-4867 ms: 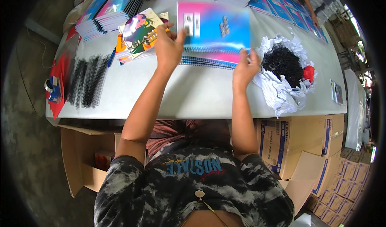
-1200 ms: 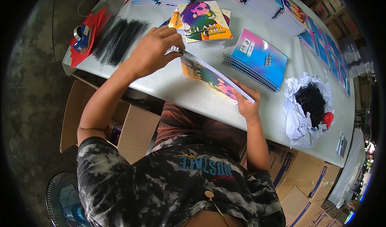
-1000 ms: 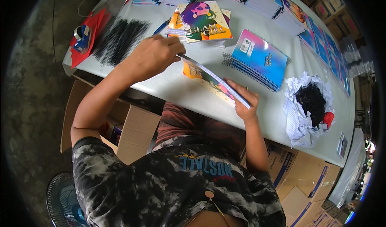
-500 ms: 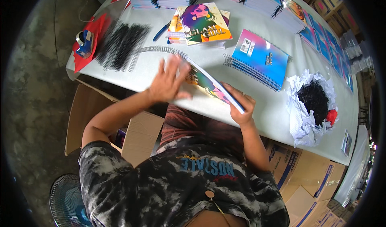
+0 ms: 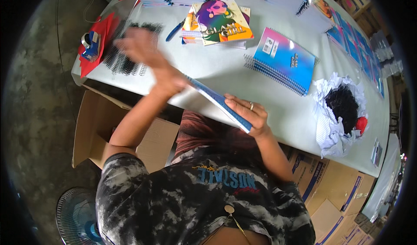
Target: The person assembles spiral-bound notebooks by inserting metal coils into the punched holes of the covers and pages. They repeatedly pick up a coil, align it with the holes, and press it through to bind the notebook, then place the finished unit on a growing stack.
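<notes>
My right hand [image 5: 249, 114] grips a thin notebook [image 5: 217, 101] near its lower end, fingers on one side. The notebook is tilted edge-on over the table's front edge, a bluish strip along its upper side. My left hand [image 5: 145, 49] is blurred, its fingers stretched out above a pile of black spiral binding coils [image 5: 130, 67]. Its wrist overlaps the notebook's far end, so I cannot tell whether they touch. Behind lies a small stack of notebooks [image 5: 223, 21] with an illustrated cover, beside dark-blue-handled pliers [image 5: 175, 31].
Blue-pink spiral notebooks [image 5: 284, 62] are stacked to the right, near crumpled white paper [image 5: 323, 123] holding black scraps [image 5: 343, 108]. A blue tape dispenser [image 5: 91, 47] sits on red sheets [image 5: 104, 32] at left. More notebooks line the back. An open carton [image 5: 93, 119] and fan [image 5: 78, 217] stand below left.
My left hand has swung up and left, from beside the notebook to over the coils. The notebook has turned and moved slightly down; the coil stretching from its far end no longer shows.
</notes>
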Demonstrator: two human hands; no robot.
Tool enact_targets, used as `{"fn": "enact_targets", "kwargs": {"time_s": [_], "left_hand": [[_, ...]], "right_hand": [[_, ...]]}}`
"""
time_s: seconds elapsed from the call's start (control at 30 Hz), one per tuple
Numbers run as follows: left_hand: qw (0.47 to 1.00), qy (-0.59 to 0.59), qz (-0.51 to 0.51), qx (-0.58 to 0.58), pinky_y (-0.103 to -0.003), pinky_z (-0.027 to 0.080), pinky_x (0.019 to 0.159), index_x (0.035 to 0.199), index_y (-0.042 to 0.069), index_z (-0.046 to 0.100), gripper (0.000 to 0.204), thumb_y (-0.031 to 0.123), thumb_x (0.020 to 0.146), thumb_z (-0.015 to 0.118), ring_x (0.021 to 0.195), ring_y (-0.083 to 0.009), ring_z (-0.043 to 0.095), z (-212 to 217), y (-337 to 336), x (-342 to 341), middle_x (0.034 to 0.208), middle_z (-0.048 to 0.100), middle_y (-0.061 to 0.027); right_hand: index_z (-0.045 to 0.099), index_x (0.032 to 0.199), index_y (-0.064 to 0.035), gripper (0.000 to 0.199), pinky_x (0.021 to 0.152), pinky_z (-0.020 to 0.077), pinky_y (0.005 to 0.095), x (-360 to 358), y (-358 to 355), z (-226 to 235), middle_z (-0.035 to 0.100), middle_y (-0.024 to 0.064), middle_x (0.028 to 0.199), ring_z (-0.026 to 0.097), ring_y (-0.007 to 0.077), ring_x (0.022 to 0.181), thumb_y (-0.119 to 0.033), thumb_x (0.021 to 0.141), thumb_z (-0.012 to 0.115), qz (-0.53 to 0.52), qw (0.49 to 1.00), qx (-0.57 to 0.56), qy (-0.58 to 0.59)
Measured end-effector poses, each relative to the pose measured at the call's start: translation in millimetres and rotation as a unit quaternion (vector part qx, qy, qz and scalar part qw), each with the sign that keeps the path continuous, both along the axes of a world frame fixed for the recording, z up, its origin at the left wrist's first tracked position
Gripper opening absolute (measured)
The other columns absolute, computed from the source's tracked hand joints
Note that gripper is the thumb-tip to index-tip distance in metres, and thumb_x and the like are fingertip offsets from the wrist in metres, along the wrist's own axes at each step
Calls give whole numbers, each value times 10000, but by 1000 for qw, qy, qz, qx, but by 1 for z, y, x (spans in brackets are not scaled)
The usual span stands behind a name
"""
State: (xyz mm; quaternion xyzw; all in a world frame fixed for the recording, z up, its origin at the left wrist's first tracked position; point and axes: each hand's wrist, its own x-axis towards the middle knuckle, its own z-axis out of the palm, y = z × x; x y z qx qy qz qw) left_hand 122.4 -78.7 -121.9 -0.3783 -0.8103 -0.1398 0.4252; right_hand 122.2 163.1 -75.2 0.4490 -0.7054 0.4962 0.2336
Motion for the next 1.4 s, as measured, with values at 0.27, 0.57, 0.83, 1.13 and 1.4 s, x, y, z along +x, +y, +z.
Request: {"fn": "enact_targets", "kwargs": {"time_s": [0.27,0.57,0.83,1.13,1.4], "left_hand": [[912,-180,180,322,-589,101,1021,1292,-122,262,984,722,787,304,1287,-459,158,33,25,-15,1351,167,-350],[991,51,38,115,-577,162,992,1326,20,318,893,717,771,364,1263,-452,235,46,33,-24,1334,255,-323],[976,214,-42,-9,-595,88,1024,1396,177,214,900,741,724,414,1284,-406,236,31,18,-50,1285,354,-285],[958,-203,-119,167,-605,138,1005,1276,-58,348,969,741,731,403,1254,-493,203,-27,16,-34,1303,307,-331],[998,-3,-53,27,-599,110,999,1296,61,426,994,818,656,360,1250,-466,247,72,55,-16,1305,318,-293]], "right_hand": [[623,1020,35,292,706,532,319,0,0,2,641,195,956,656,284,830,-20,734,621,4,999,-33,-16],[620,1017,52,273,721,530,336,1,-2,6,647,194,949,656,294,838,7,752,572,-12,1000,-13,-15],[596,1084,3,378,760,519,350,-2,-3,-3,630,170,1012,634,285,910,-5,709,632,24,999,-17,-15],[587,1093,-2,418,762,514,340,3,-7,-4,628,139,1042,634,274,903,26,678,626,-16,998,-36,-46],[563,1142,-35,472,698,514,334,1,-8,-6,616,111,1080,634,281,853,39,677,604,-36,996,-41,-77]]}}
